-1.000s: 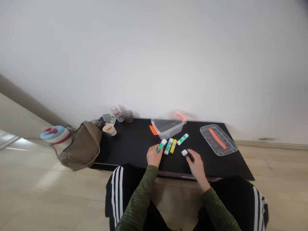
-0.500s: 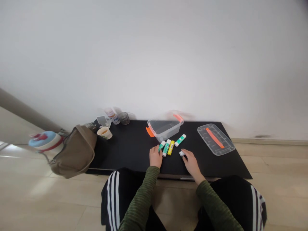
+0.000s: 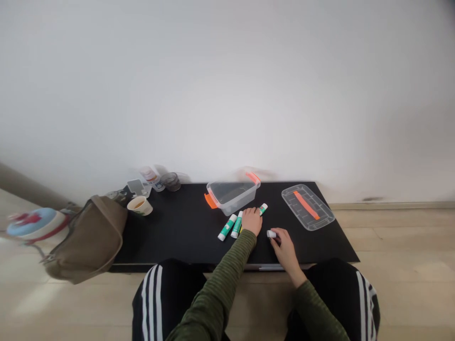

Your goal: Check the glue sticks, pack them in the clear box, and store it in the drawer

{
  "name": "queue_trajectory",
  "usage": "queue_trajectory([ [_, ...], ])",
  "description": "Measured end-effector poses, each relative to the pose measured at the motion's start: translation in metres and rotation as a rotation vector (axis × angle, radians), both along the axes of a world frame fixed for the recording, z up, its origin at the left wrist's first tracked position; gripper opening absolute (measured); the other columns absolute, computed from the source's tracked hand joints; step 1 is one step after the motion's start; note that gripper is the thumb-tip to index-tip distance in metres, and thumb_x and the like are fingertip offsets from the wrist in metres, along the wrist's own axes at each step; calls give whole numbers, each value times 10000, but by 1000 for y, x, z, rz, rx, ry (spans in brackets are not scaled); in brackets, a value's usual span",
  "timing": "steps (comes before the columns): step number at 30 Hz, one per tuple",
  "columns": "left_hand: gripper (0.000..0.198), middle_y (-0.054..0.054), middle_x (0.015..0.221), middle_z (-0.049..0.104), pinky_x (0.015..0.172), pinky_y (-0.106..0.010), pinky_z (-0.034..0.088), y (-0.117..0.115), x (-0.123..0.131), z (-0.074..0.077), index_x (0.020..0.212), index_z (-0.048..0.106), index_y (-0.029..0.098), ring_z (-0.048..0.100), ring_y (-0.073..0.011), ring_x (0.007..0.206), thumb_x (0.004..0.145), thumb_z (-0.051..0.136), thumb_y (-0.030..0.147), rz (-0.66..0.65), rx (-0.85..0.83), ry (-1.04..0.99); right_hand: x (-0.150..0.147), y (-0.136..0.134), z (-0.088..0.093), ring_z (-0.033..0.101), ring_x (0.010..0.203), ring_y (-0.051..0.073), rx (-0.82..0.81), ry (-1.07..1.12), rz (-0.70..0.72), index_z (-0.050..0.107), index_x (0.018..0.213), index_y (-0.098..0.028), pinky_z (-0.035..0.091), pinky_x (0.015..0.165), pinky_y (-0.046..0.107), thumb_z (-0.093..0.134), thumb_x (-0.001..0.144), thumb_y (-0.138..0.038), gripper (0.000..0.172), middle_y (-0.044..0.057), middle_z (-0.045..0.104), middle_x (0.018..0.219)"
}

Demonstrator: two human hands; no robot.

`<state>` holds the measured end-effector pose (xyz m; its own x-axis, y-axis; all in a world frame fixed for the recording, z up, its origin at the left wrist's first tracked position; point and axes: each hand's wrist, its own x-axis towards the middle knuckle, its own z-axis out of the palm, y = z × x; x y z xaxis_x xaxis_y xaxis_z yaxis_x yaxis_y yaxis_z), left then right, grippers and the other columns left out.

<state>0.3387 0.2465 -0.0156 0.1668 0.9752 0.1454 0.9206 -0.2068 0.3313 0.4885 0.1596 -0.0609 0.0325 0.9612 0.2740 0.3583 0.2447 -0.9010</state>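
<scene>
My left hand (image 3: 251, 221) is over the right part of a loose row of glue sticks, fingers closed around a green-and-white glue stick (image 3: 263, 208) whose far end sticks out. Beneath that hand a yellow glue stick is almost fully hidden. Two more green glue sticks, one (image 3: 227, 228) farther left and one (image 3: 236, 225) beside the hand, lie on the black table (image 3: 177, 232). My right hand (image 3: 285, 248) pinches a small white cylinder (image 3: 271, 234) near the front edge; the fingers hide the rest of it.
Behind the glue sticks stands a clear box (image 3: 236, 203) with orange latches. Its lid (image 3: 316, 220) lies on the right. A paper cup (image 3: 140, 206) with drink, a dark glass (image 3: 171, 182), a spray bottle (image 3: 152, 178) and a brown bag (image 3: 87, 241) are on the left.
My left hand has let go of the leftmost green glue stick and crossed right to another one. My right hand still holds the white cylinder. The view has turned slightly right.
</scene>
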Motion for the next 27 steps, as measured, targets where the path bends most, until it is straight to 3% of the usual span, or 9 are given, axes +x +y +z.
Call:
queue_trajectory([
  [5,418,-191,1104,653,996,-469,344,7,12,-9,1268,557,89,549,-313,1101,858,541,169,-5,-40,-22,17,-11,1,609,1031,251,-54,99,-85,639,1073,-219,565,846,408,590,831,-328,270,116,592,1117],
  [10,421,-120,1157,655,986,-417,405,-12,5,-6,1293,559,174,576,-257,1089,875,512,163,-90,-69,-124,26,-10,7,655,930,247,-174,309,-168,631,1023,-199,553,759,375,687,771,-457,366,96,684,1016],
  [14,438,-89,1230,624,991,-346,443,-44,-8,0,1340,533,198,583,-201,1111,902,515,210,-219,-102,-550,31,-8,26,675,845,233,-208,441,-215,624,1044,-195,528,639,321,695,762,-534,447,92,705,992],
  [16,443,-97,1198,626,973,-365,457,-61,-16,6,1361,524,197,595,-204,1071,921,510,252,-269,-145,-765,31,-9,37,683,832,231,-218,469,-191,620,1063,-195,517,611,307,702,760,-543,469,91,709,991],
  [18,445,-95,1168,630,959,-379,461,-74,-23,13,1369,525,211,598,-204,1036,929,513,280,-305,-180,-834,30,-10,48,685,827,230,-218,482,-160,622,1072,-195,515,604,302,714,752,-546,483,90,714,987],
  [27,427,-94,1195,613,1017,-390,419,-101,-42,41,1353,551,241,566,-209,1115,928,521,251,-424,-145,-815,20,-22,67,677,926,226,-214,418,10,633,1157,-234,536,633,283,701,795,-458,431,91,702,1133],
])
